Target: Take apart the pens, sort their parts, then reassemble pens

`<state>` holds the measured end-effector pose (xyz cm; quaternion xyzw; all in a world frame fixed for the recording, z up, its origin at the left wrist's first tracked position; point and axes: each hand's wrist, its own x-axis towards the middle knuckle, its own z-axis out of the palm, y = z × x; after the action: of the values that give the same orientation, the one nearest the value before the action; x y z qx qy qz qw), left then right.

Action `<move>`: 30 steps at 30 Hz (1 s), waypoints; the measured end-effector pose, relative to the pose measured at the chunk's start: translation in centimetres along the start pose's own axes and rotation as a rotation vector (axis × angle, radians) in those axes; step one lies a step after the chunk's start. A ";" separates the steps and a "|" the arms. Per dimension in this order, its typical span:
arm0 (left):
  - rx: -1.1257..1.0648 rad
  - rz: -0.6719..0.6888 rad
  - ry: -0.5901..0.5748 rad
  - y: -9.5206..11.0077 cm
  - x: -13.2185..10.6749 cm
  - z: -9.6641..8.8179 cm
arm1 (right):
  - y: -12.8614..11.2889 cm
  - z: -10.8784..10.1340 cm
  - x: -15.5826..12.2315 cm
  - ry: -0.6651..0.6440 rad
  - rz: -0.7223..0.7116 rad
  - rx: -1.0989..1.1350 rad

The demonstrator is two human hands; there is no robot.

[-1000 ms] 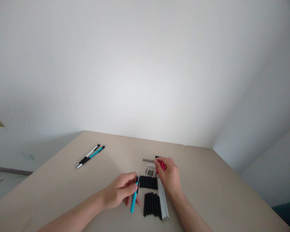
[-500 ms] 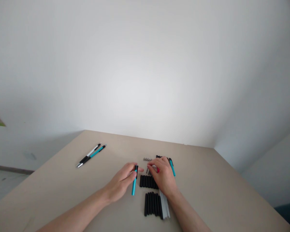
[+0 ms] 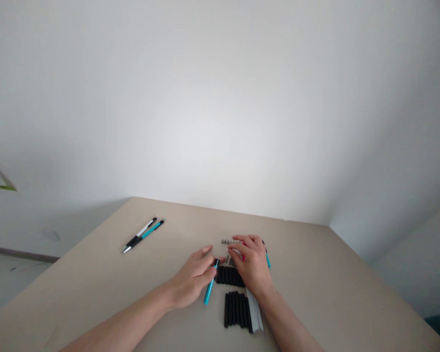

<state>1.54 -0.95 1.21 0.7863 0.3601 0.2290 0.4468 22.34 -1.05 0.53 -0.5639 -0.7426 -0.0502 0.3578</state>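
Thumb and fingers of the left hand [image 3: 191, 279] are closed around a blue pen tube [image 3: 209, 291] with a black end. The tube slants, with its black end far and to the right, and its blue end near and to the left. It is just left of the far row of short black tubes [image 3: 230, 276]. The right hand [image 3: 254, 266] is over the small parts, with its thumb and fingertip close together; I cannot tell if it grips something tiny. By its fingertips are little springs [image 3: 225, 241]. Red pieces [image 3: 243, 255] peek out from behind this hand, and a blue piece [image 3: 268, 260] shows on its right side. Nearer are another row of black tubes [image 3: 237, 310] and, touching them on the right, thin pale sticks [image 3: 254, 313]. Far to the left, a white-and-black pen [image 3: 145, 227] lies beside a blue-and-black pen [image 3: 152, 230] on the table [image 3: 315, 293].
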 end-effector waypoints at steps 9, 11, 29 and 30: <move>-0.032 -0.029 -0.005 0.0 0.0 -0.3 | -0.3 0.3 -0.2 -0.010 0.044 -0.078; -0.050 -0.023 -0.001 0.0 -0.1 -0.3 | -0.3 0.3 -0.2 -0.019 0.046 -0.077; -0.077 -0.037 0.007 0.1 -0.2 -0.4 | -0.6 -0.6 -0.3 -0.087 -0.017 0.056; -0.079 -0.037 0.003 0.0 -0.1 -0.4 | -0.6 -0.5 -0.3 -0.094 -0.019 0.056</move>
<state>1.17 -0.85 1.45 0.7609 0.3659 0.2360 0.4811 22.12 -1.75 0.95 -0.5482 -0.7650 -0.0063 0.3378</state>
